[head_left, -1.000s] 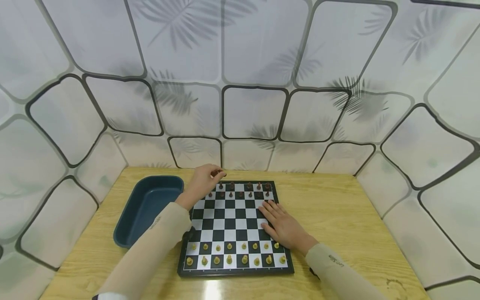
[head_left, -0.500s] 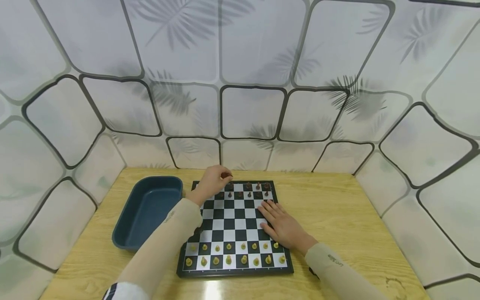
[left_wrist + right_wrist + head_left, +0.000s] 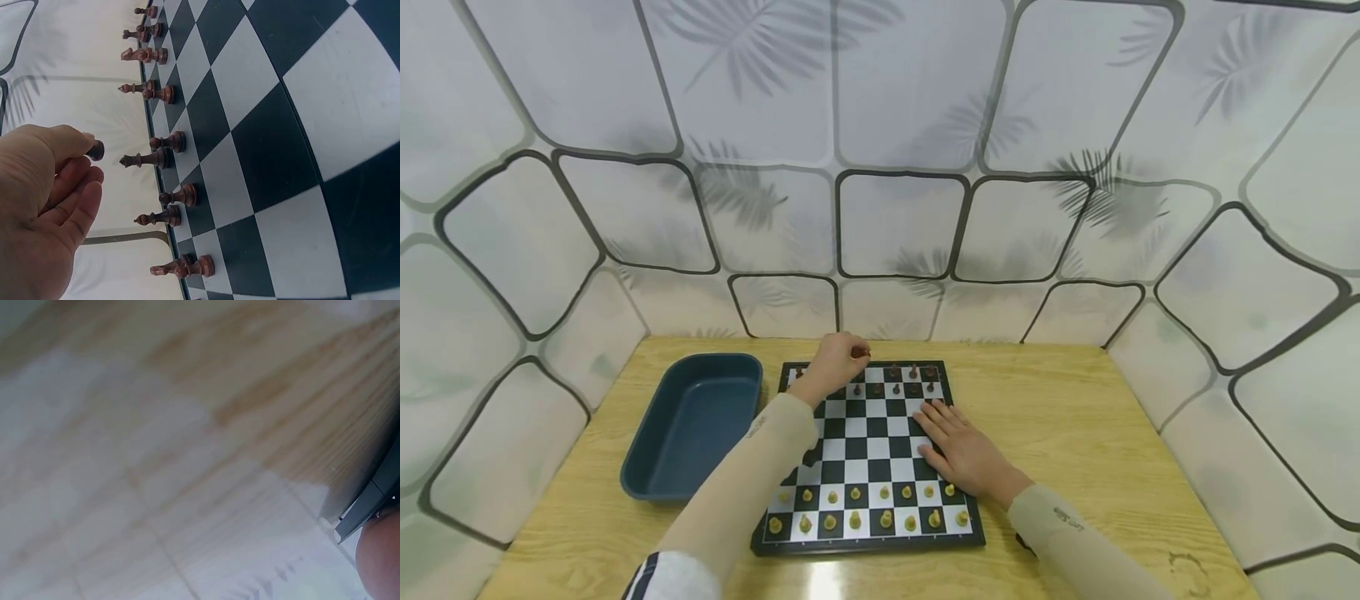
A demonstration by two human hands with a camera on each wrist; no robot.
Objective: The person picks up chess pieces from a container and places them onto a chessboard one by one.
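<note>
My left hand (image 3: 835, 364) is above the far side of the chessboard (image 3: 877, 448). Its thumb and fingers pinch a dark brown chess piece (image 3: 96, 150); only the round base shows in the left wrist view, so its kind is hidden. Below it stand brown pieces in two far rows, among them a tall crowned piece (image 3: 145, 159), a bishop (image 3: 157, 216) and a pawn (image 3: 181, 195). A gap shows in the back row beside the crowned piece. My right hand (image 3: 962, 454) rests flat on the board's right edge, fingers spread.
Two rows of yellow pieces (image 3: 855, 521) stand on the board's near side. A dark blue bin (image 3: 634, 446) sits left of the board on the wooden table (image 3: 1067, 417). Patterned fabric walls (image 3: 895, 225) rise behind and at both sides.
My left hand has moved to the right along the board's far edge, uncovering brown pieces at the far left corner. The right hand has stayed in place. The head view has shifted slightly.
</note>
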